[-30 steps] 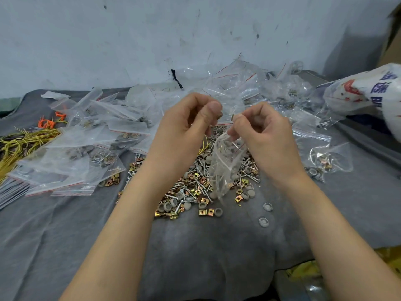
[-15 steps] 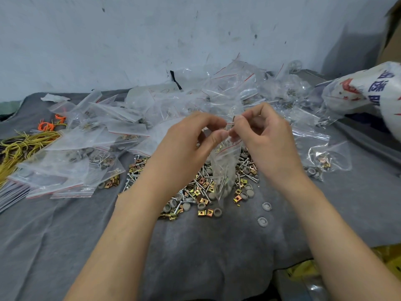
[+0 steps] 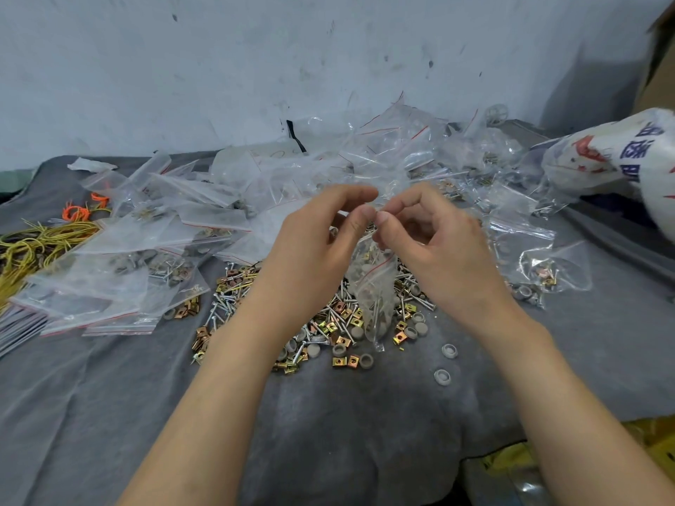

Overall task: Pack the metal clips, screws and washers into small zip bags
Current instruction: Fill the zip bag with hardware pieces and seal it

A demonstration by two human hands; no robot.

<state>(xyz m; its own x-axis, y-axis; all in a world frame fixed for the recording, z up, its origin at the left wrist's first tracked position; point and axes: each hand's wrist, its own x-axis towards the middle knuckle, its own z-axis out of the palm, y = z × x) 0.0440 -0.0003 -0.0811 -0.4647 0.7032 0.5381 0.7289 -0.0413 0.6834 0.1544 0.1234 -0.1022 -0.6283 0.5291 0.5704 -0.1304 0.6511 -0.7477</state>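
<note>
Our left hand point(image 3: 317, 250) and right hand point(image 3: 442, 250) pinch the mouth of the zip bag point(image 3: 374, 290), mid-frame. It hangs lengthwise just below them.

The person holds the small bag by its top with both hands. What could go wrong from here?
1. The left hand and right hand only pinch the top of the bag; a slip could drop it into the pile below.
2. The screws inside might pierce the thin plastic.
</note>
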